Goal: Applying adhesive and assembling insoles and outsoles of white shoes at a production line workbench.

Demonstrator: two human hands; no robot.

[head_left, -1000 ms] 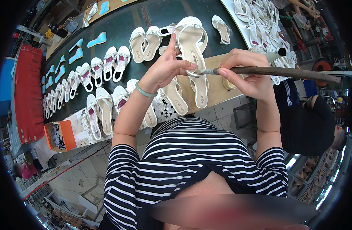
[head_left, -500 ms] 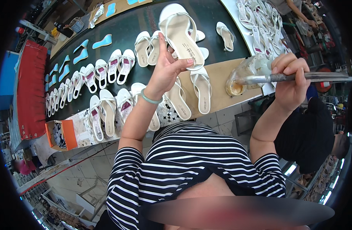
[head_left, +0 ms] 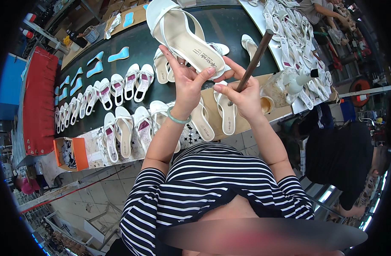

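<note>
My left hand grips a white strappy sandal by its heel end, lifted above the table with its toe pointing away. A brush is held in my right hand, its brown handle slanting up to the right; I cannot make out its bristles. The right fingertips reach the sandal's heel end, beside my left thumb. Two more sandals lie on brown cardboard just below my hands, one of them a white sandal. Right of my right hand is a cloudy plastic container with a yellowish opening.
Rows of white sandals line the dark green table on the left. Blue sole-shaped pieces lie behind them. An orange box sits at the near left corner. More sandals crowd a white table at right. Other people are nearby.
My right hand has moved left from beside the container to the sandal's heel, and the brush has swung from level to steeply slanted. The held sandal has shifted left and tilted.
</note>
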